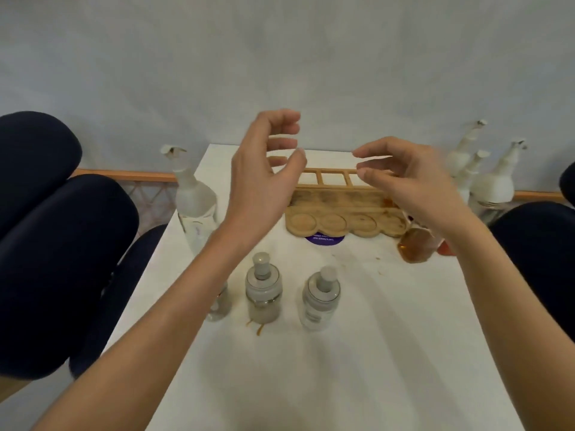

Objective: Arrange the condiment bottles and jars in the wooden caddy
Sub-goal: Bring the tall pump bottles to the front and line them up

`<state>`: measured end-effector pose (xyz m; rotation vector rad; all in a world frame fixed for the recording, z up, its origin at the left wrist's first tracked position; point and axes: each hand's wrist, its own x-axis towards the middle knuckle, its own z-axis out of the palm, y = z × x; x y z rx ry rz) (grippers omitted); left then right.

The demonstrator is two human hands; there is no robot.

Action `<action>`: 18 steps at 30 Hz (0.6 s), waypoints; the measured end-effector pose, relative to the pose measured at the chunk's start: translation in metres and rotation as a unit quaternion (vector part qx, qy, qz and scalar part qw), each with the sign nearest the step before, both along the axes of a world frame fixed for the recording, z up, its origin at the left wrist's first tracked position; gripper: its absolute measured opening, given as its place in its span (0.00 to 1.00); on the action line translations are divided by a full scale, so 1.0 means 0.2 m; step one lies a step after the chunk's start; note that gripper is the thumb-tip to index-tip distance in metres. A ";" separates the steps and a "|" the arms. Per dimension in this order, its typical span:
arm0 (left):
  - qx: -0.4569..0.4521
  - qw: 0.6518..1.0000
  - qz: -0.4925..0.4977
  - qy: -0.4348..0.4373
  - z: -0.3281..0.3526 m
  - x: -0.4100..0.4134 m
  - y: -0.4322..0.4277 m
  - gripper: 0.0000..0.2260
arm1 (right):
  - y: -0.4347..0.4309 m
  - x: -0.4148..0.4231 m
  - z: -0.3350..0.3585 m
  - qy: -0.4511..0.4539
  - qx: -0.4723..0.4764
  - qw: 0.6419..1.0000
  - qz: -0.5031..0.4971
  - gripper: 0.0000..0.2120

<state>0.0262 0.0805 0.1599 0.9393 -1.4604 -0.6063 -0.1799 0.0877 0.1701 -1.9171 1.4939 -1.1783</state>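
Zero condiment bottles visibly fill the wooden caddy while my left hand and right hand hover half-curled, empty.

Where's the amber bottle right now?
Head view, right side of the table: the amber bottle sits at the right end of the wooden caddy.

White tabletop, small and rectangular, far edge against pale grey wall. Purple round sticker with white print mid-tabletop, toward far edge, part hidden. Amber smears toward left edge; brown specks toward right edge. Dark navy padded chair beside left edge, another dark chair beside right edge. Wooden rail over lattice along wall, behind left chair
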 end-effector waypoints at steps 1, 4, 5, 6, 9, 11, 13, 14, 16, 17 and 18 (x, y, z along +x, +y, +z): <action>0.016 1.000 -0.018 -0.005 -0.01 -0.08 0.00 0.16 | 0.05 -0.06 0.00 -0.011 -0.016 1.000 -0.023 0.09; 0.072 0.994 -0.078 -0.035 -0.05 -0.32 0.00 0.17 | 0.16 -0.26 -0.04 -0.037 -0.071 0.987 -0.136 0.08; 0.095 0.990 -0.096 -0.049 -0.07 -0.40 -0.01 0.18 | 0.18 -0.32 -0.06 -0.042 -0.088 0.978 -0.184 0.08; 0.119 0.984 -0.113 -0.065 -0.08 -0.47 -0.02 0.18 | 0.20 -0.38 -0.09 -0.048 -0.100 0.967 -0.230 0.09; 0.196 0.957 -0.166 -0.133 -0.14 -0.68 -0.07 0.23 | 0.20 -0.53 -0.20 -0.066 -0.083 0.943 -0.315 0.14; 0.241 0.930 -0.205 -0.186 -0.19 -0.81 -0.12 0.28 | 0.19 -0.61 -0.28 -0.062 -0.054 0.941 -0.327 0.19; 0.274 0.905 -0.235 -0.226 -0.25 -0.92 -0.17 0.34 | 0.16 -0.66 -0.38 -0.052 -0.012 0.945 -0.324 0.22; 0.282 0.896 -0.241 -0.243 -0.28 -0.97 -0.20 0.36 | 0.15 -0.67 -0.43 -0.054 0.010 0.946 -0.321 0.23; 0.288 0.886 -0.247 -0.267 -0.32 -1.07 -0.26 0.40 | 0.12 -0.69 -0.52 -0.063 0.038 0.946 -0.316 0.24; 0.292 0.882 -0.249 -0.274 -0.35 -1.11 -0.29 0.41 | 0.10 -0.70 -0.56 -0.061 0.049 0.946 -0.314 0.24; 0.294 0.880 -0.250 -0.278 -0.37 -1.15 -0.31 0.43 | 0.08 -0.71 -0.59 -0.058 0.060 0.947 -0.311 0.22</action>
